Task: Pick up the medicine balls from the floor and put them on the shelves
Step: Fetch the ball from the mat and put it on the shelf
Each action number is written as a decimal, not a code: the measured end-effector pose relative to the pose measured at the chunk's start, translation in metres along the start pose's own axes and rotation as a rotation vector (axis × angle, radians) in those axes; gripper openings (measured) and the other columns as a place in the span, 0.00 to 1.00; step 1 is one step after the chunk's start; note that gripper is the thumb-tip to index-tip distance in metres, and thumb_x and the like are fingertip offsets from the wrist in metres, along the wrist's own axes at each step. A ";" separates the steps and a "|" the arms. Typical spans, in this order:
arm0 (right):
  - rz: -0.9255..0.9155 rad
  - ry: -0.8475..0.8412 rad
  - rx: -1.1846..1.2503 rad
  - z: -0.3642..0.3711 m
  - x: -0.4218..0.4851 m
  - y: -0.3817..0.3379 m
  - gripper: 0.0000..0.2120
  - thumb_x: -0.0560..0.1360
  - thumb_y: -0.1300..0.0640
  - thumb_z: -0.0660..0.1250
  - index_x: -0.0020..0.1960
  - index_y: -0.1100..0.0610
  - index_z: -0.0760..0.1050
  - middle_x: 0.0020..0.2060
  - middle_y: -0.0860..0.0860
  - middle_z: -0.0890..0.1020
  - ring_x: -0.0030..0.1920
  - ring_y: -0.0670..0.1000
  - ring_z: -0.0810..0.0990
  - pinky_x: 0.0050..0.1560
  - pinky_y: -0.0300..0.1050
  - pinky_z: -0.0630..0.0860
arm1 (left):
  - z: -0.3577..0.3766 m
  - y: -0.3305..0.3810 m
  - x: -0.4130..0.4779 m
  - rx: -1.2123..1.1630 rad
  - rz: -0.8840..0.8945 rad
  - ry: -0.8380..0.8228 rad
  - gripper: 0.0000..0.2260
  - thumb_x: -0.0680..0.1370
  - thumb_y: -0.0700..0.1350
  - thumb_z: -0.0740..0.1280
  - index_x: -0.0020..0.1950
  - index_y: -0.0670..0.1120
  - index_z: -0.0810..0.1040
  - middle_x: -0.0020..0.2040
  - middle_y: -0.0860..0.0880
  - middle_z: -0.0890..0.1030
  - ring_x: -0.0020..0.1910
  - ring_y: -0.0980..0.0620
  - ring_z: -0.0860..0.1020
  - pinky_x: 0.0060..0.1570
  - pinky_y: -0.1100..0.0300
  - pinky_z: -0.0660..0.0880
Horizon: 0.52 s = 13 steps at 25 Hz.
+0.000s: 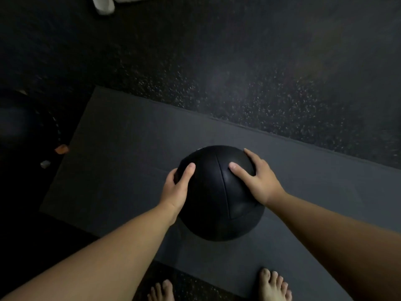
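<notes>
A: Reading any word, number or brand mark on the medicine ball (219, 192)?
B: Not reading any there.
A: And looking over the mat (119, 148) and the speckled floor (260, 94)?
B: Not finding anything readable there either. Seeing it all too dim and blurred.
</notes>
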State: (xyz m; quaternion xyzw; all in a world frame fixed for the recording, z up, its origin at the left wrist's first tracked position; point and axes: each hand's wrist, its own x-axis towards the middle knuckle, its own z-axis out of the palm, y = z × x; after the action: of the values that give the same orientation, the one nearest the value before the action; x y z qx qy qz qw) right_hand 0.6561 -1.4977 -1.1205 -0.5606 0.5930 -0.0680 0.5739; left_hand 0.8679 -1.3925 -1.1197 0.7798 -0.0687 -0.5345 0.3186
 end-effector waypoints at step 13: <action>-0.676 -0.065 -0.038 -0.020 -0.183 -0.553 0.55 0.60 0.14 0.63 0.81 0.38 0.60 0.71 0.46 0.70 0.71 0.50 0.70 0.66 0.47 0.66 | -0.307 0.370 -0.319 -0.201 0.602 0.473 0.39 0.61 0.79 0.66 0.64 0.58 0.78 0.60 0.53 0.81 0.61 0.50 0.79 0.58 0.57 0.73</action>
State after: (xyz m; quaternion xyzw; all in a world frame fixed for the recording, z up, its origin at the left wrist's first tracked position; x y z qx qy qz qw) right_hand 0.9124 -1.5731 -0.6027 -0.7380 0.3562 -0.2257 0.5269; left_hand 1.0899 -1.4109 -0.5876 0.7914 -0.1663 -0.2269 0.5427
